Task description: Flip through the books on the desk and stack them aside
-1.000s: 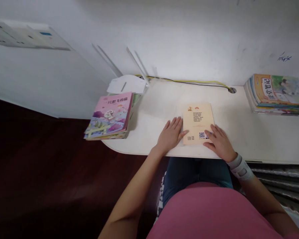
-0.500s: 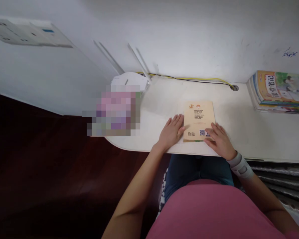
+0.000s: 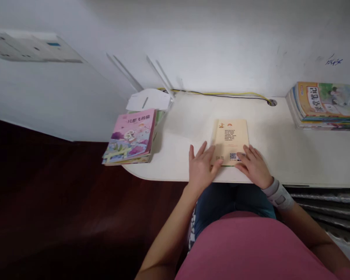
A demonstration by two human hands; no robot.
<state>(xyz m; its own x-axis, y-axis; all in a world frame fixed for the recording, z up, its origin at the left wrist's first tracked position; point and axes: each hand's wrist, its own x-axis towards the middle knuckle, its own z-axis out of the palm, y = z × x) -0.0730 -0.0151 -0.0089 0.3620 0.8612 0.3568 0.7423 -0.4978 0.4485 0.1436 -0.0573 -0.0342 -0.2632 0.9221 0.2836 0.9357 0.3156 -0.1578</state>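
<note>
A cream-coloured book (image 3: 235,136) lies flat on the white desk (image 3: 189,128) in front of me, its back cover up with printed text and a QR code. At its lower left edge is my left hand (image 3: 202,167), fingers spread, the thumb over the book's corner. My right hand (image 3: 255,165) rests on the lower right corner with fingers stretched out, hiding part of the print. A grey wrist brace (image 3: 278,194) is strapped round my right wrist.
To the left, a stack of books (image 3: 131,136) with a pink cover on top overhangs the desk's rounded end. Behind it stands a white router (image 3: 148,100) with upright antennas. A yellow cable (image 3: 236,93) runs along the wall. Another book pile (image 3: 329,103) sits at the right.
My left hand has moved onto the book's lower left corner, and its fingers have spread and lifted. My right hand stays at the lower right corner. The view has shifted slightly.
</note>
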